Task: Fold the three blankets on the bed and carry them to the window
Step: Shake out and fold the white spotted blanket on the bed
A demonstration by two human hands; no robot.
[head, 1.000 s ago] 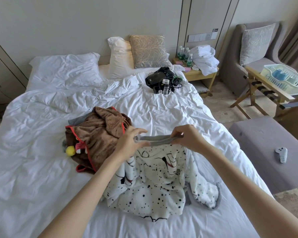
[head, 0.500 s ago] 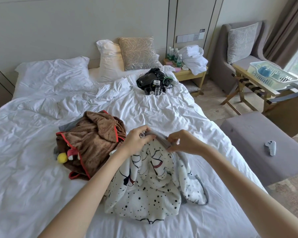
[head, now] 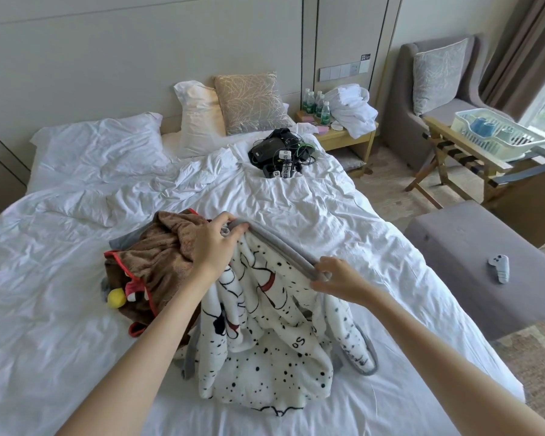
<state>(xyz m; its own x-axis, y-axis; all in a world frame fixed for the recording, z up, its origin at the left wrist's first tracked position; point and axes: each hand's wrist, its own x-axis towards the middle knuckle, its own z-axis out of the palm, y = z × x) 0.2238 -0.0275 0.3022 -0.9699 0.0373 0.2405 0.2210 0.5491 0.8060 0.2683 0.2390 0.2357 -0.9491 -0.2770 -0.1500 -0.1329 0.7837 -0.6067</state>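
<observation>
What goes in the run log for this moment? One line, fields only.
step: unfolded | left hand: grips spotted blanket trim | right hand: grips same trim | brown blanket: heaped, left of it | bed

Bare white bed (head: 54, 294) lies open left and right of the heap; a brown blanket (head: 158, 262) crowds its left side, black gear (head: 277, 152) sits beyond.

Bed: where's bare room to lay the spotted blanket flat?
Bare sheet lies between the spotted blanket and the bed's right edge, and left of the brown blanket. The black gear crowds the head end.
</observation>
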